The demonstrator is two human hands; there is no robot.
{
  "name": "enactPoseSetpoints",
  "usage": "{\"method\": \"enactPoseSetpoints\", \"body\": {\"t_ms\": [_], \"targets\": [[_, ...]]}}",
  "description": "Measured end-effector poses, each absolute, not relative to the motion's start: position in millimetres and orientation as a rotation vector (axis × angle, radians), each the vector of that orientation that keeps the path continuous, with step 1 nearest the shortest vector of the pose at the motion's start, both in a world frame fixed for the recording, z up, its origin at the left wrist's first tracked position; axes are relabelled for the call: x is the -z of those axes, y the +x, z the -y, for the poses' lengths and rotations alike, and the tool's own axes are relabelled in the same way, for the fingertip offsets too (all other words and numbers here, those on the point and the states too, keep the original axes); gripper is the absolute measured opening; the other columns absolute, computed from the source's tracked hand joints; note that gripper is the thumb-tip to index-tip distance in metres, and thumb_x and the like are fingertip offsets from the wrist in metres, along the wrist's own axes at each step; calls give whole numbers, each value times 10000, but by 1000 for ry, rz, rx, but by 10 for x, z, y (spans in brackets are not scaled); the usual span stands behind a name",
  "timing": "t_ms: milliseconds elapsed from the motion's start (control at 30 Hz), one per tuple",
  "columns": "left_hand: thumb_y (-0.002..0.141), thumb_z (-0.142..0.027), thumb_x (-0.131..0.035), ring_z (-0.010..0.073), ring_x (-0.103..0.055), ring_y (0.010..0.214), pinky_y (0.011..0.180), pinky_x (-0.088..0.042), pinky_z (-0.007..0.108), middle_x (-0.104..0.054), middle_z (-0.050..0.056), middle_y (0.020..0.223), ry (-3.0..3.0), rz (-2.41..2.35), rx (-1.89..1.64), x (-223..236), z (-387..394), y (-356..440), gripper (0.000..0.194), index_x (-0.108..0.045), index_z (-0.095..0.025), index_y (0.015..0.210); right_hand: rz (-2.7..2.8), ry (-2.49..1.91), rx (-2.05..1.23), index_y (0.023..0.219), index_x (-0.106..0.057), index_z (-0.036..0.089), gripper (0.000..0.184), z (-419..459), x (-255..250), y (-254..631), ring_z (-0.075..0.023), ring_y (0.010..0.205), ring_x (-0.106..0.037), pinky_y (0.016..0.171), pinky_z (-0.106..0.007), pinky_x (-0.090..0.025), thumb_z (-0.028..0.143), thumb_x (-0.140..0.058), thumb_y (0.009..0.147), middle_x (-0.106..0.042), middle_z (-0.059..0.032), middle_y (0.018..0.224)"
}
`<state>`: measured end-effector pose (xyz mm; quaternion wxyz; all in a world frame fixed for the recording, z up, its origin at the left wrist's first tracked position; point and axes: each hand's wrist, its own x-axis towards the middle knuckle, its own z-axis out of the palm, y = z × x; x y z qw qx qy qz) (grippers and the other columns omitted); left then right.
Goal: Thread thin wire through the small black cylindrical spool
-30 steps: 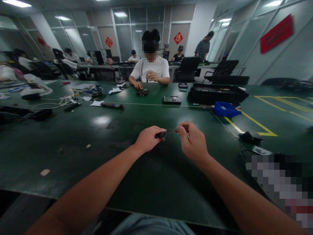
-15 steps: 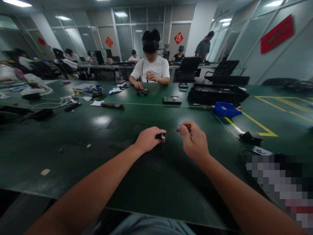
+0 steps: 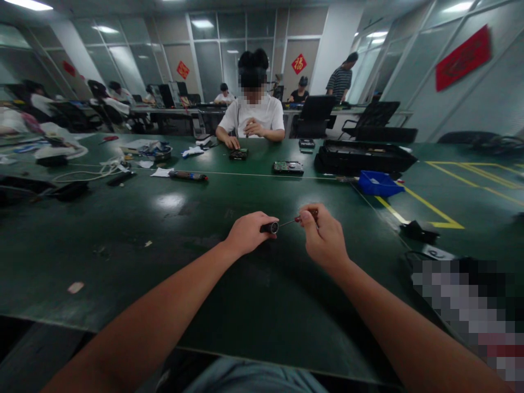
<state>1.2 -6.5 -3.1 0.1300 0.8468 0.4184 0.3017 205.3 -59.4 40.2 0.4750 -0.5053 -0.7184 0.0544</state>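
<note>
My left hand (image 3: 248,232) is closed around a short black cylinder (image 3: 270,227) that has a round, silvery open end facing right and toward me. It may be a flashlight, but its kind is not certain. In my right hand (image 3: 325,237) is a screwdriver (image 3: 298,218) with a dark red handle, gripped between thumb and fingers. Its thin metal shaft points left, and the tip meets the rim of the cylinder's end; whether it is inside cannot be made out. Both hands are above the green table (image 3: 229,305).
Across the table a person in a white shirt (image 3: 262,112) handles a small dark device (image 3: 238,154). A hard drive (image 3: 289,166), a black tray (image 3: 364,157), a blue bin (image 3: 379,183) and a pen-like tool (image 3: 188,176) lie beyond my hands. A black piece (image 3: 421,231) sits at right.
My right hand and the screwdriver have shifted very slightly, and the cylinder's open end looks slightly turned. My left hand stays in place.
</note>
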Motion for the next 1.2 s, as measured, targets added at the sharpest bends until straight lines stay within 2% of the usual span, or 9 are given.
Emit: {"method": "enactPoseSetpoints", "body": {"t_ms": [767, 1200], "targets": [[816, -391, -789, 211, -671, 1015, 856, -518, 318, -715, 9, 1117, 2516, -1236, -781, 36, 61, 14, 434, -707, -318, 1236, 1929, -1197, -95, 991, -557, 205, 185, 580, -380, 2034, -232, 796, -674, 707, -350, -466, 324, -416, 1010, -705, -85, 865], [826, -344, -784, 228, -672, 1031, 897, -518, 356, -715, 34, 1150, 2523, -1276, -737, 19, 54, 8, 433, -707, -293, 1248, 1960, -1354, -41, 978, -568, 185, 203, 560, -395, 2037, -234, 780, -641, 705, -352, -430, 318, -418, 1006, -679, -82, 845]]}}
